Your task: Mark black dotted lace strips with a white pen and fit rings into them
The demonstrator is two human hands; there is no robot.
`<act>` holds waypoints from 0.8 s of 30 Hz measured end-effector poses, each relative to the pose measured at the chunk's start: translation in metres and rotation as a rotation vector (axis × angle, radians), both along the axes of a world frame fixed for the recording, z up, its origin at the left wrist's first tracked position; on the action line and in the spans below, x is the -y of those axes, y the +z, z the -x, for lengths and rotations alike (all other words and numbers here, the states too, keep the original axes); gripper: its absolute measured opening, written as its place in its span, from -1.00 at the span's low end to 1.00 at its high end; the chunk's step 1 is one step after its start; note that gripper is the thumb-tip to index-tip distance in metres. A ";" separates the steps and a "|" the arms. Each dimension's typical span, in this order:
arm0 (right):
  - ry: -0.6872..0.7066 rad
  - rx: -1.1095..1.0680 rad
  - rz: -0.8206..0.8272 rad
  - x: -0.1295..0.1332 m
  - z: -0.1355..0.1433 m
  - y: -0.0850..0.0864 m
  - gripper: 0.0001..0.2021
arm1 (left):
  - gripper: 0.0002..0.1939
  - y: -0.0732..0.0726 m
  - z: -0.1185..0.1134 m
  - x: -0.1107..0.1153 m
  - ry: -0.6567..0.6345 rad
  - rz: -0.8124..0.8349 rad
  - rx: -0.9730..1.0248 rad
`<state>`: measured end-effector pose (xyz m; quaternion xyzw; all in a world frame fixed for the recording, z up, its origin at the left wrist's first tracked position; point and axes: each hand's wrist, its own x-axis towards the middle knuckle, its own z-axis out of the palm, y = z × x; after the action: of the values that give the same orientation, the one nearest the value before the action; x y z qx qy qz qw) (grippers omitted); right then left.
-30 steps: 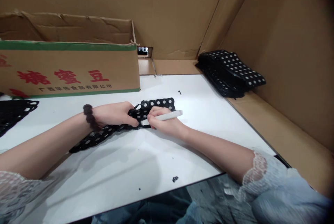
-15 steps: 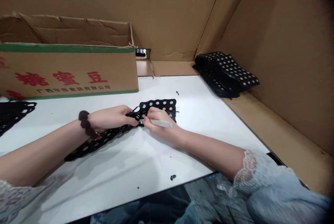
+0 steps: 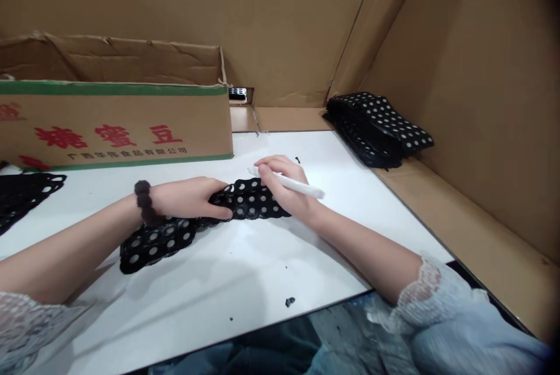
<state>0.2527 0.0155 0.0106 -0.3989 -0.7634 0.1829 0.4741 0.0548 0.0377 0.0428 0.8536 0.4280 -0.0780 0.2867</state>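
A black strip with rows of pale round dots [image 3: 251, 199] lies across the white table, running from lower left to the middle. My left hand [image 3: 199, 197] is closed on its middle, thumb and fingers pinching it. My right hand [image 3: 286, 182] grips a white pen-like tool [image 3: 301, 186], its narrow end pointing left, just above the upper edge of the strip. The right palm hides the strip's right end.
An open cardboard box [image 3: 131, 124] with red lettering stands at the back left. Black dotted pieces [image 3: 380, 124] are stacked at the back right by the cardboard wall. Another black piece [image 3: 26, 194] lies far left. A small black scrap [image 3: 290, 302] sits near the front edge.
My right hand has moved up and right with the tool, away from the left fingertips. The strip lies flatter, with more dots showing at both ends.
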 end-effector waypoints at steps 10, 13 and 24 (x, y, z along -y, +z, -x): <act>0.074 0.076 0.297 -0.015 -0.002 -0.019 -0.54 | -0.46 -0.010 0.014 -0.007 0.087 -0.388 -0.299; 0.073 0.134 0.295 -0.014 -0.001 -0.020 -0.55 | -0.53 -0.013 0.014 -0.007 0.037 -0.444 -0.213; 0.157 0.302 0.154 -0.025 -0.001 -0.030 -0.66 | -0.78 -0.041 -0.001 -0.008 0.168 -0.352 0.247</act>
<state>0.2538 0.0402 -0.0191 -0.3959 -0.8384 0.2153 0.3065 0.0560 0.0455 0.0016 0.8549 0.4662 0.1270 0.1890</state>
